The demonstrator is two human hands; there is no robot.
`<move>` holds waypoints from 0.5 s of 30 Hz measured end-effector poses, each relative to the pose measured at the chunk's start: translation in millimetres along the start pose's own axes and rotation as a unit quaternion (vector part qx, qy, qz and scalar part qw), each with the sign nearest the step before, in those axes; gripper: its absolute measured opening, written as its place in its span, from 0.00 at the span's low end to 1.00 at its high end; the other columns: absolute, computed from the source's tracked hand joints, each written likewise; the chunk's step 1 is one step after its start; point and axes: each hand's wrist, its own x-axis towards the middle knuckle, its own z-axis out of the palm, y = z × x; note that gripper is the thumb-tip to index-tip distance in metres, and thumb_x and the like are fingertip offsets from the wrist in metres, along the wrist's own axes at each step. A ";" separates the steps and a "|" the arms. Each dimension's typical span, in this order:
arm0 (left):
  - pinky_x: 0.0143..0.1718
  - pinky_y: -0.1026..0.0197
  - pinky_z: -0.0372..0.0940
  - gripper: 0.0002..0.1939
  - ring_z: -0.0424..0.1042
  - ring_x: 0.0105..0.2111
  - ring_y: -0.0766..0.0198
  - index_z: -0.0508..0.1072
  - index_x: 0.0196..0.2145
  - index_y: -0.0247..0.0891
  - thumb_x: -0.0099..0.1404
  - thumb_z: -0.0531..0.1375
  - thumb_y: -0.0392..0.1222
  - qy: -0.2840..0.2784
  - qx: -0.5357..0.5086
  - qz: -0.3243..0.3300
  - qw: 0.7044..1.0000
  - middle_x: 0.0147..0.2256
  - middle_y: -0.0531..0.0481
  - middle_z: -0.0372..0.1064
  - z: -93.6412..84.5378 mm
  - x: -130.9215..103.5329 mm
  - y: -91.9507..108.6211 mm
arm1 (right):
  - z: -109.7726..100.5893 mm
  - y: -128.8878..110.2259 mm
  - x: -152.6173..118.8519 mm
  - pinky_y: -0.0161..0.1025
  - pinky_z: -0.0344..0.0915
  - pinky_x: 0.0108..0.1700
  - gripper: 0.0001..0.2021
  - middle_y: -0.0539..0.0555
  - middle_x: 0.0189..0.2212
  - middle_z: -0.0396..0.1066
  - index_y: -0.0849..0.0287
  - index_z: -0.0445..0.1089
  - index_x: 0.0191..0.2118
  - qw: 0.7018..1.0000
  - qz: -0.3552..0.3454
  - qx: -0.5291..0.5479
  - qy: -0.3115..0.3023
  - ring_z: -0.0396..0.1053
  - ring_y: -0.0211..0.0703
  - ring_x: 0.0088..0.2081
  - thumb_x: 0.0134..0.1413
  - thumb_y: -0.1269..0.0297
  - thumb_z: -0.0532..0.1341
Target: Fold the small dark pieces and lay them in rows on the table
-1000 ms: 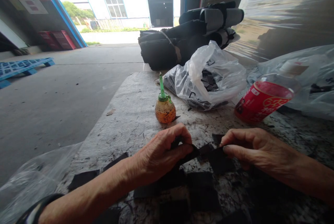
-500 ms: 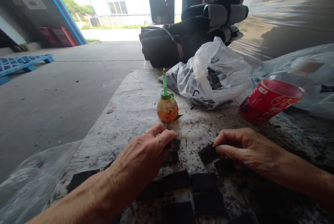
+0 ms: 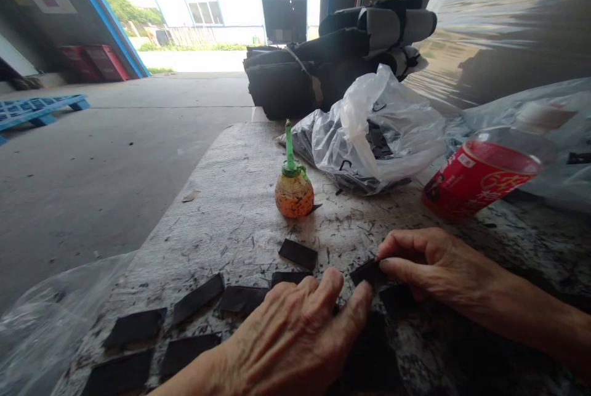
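Observation:
My right hand (image 3: 427, 263) pinches a small black rectangular piece (image 3: 364, 271) between thumb and fingertips, just above the table. My left hand (image 3: 300, 322) reaches in beside it, palm down, with thumb and index finger apart. The left thumb tip is at the near edge of that piece; whether it touches cannot be made out. A loose black piece (image 3: 298, 254) lies beyond my left hand. Several more, such as one dark strip (image 3: 198, 299), lie in rows on the left, some partly hidden by my left hand and forearm.
A squat bottle of orange liquid with a green spout (image 3: 294, 193) stands mid-table. Behind it are a white plastic bag (image 3: 383, 131) of black scraps and a red-labelled drink bottle (image 3: 480, 177). Black rolls (image 3: 314, 76) are stacked farther back. Clear plastic film (image 3: 60, 316) hangs at the left edge.
My left hand has let go of a black piece, leaving it on the table, and moved right and nearer to me, towards my right hand. The right hand keeps its pinch almost in place.

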 end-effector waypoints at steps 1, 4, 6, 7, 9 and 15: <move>0.33 0.57 0.67 0.21 0.71 0.30 0.58 0.61 0.53 0.39 0.62 0.48 0.30 -0.015 0.001 0.002 1.000 0.43 0.43 0.68 -0.1 0.0 0.1 | -0.1 0.1 0.5 0.26 0.58 0.23 0.05 0.44 0.22 0.64 0.57 0.68 0.29 1.000 -0.001 -0.001 -0.001 0.61 0.31 0.23 0.52 0.64 0.56; 0.35 0.57 0.67 0.22 0.70 0.32 0.58 0.60 0.53 0.38 0.62 0.45 0.29 -0.028 0.005 -0.003 1.000 0.44 0.41 0.67 2.7 0.8 -0.5 | -0.2 0.8 2.2 0.26 0.59 0.22 0.06 0.44 0.21 0.64 0.57 0.68 0.29 1.000 -0.003 -0.004 0.003 0.61 0.32 0.22 0.52 0.64 0.56; 0.37 0.58 0.66 0.22 0.70 0.35 0.58 0.60 0.53 0.39 0.62 0.45 0.28 -0.020 -0.006 -0.011 1.000 0.45 0.41 0.65 5.8 2.4 -2.3 | 0.2 0.8 2.6 0.27 0.59 0.22 0.06 0.44 0.21 0.63 0.57 0.68 0.28 1.000 -0.002 -0.007 0.010 0.61 0.32 0.22 0.52 0.64 0.56; 0.37 0.58 0.66 0.22 0.70 0.35 0.58 0.59 0.53 0.39 0.62 0.45 0.29 -0.022 -0.014 -0.011 1.000 0.46 0.40 0.65 6.8 3.6 -3.5 | 0.6 0.5 2.4 0.27 0.59 0.22 0.06 0.44 0.21 0.63 0.57 0.68 0.29 1.000 0.000 -0.009 0.015 0.61 0.32 0.22 0.52 0.64 0.56; 0.35 0.58 0.67 0.23 0.70 0.35 0.58 0.58 0.54 0.40 0.61 0.46 0.29 -0.042 -0.026 -0.006 0.999 0.46 0.40 0.64 6.5 6.3 -5.4 | 1.4 -0.3 1.5 0.28 0.58 0.22 0.06 0.44 0.20 0.62 0.57 0.68 0.28 0.999 0.001 -0.021 0.028 0.60 0.32 0.21 0.51 0.64 0.55; 0.35 0.59 0.68 0.23 0.71 0.33 0.60 0.60 0.52 0.40 0.59 0.50 0.27 -0.074 -0.002 -0.034 0.997 0.44 0.43 0.65 -8.4 8.6 -1.4 | 4.4 -1.1 -0.3 0.31 0.55 0.23 0.06 0.44 0.20 0.64 0.57 0.67 0.26 0.991 -0.020 -0.110 0.077 0.59 0.34 0.22 0.50 0.65 0.56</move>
